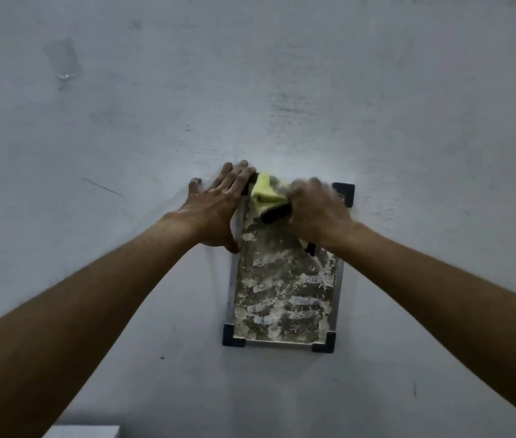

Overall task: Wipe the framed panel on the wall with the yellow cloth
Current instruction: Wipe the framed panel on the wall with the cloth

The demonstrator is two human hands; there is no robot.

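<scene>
The yellow cloth (264, 192) is held against the top of the framed panel (285, 295) on the wall (250, 74).
The left hand (215, 210) is laid flat with straight, spread fingers over the panel's top left corner. Just to its right, the cloth is gripped by the curled, blurred right hand (316, 210), and a black handle (277, 214) is seen beneath the cloth.

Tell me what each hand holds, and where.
Right hand grips the yellow cloth at one end, plus a dark handle; left hand holds nothing, flat on the framed panel corner.
</scene>
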